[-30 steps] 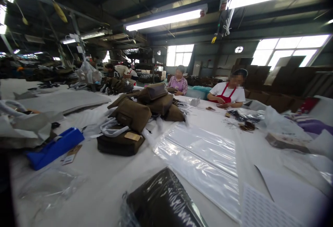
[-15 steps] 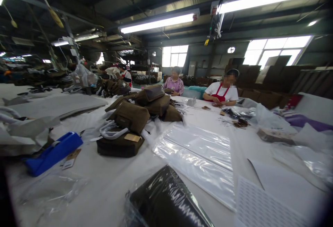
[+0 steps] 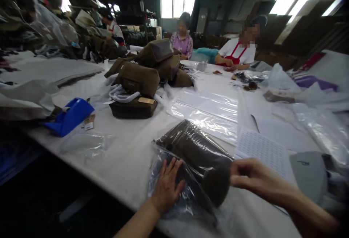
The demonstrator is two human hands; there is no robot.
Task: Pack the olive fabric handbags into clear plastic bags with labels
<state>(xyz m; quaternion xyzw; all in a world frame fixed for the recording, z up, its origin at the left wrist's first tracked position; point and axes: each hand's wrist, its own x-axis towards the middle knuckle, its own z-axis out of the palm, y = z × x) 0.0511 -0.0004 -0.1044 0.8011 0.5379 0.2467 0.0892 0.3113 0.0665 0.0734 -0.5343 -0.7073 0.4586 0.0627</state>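
A dark olive-brown handbag (image 3: 201, 154) lies on the table in front of me, inside a clear plastic bag (image 3: 191, 201) that catches the light. Fingers spread, my left hand (image 3: 167, 186) rests flat on the near left part of the plastic. At the right edge of the wrapped handbag, my right hand (image 3: 249, 174) has its thumb and fingers drawn together in a pinch. Blur hides what, if anything, lies between those fingertips. Beyond the handbag is a stack of flat clear plastic bags (image 3: 207, 111).
Several unwrapped brown handbags (image 3: 140, 80) are piled farther back. A blue tape dispenser (image 3: 71, 116) and a tag (image 3: 89, 122) lie left; a printed sheet (image 3: 263, 149) and a grey device (image 3: 309, 176) lie right. Co-workers (image 3: 237, 54) sit across the table (image 3: 120, 172), whose near edge runs diagonally.
The view has tilted down, so the wrapped handbag shows higher in the picture. Both my hands have come into view, the left on the plastic and the right at its edge.
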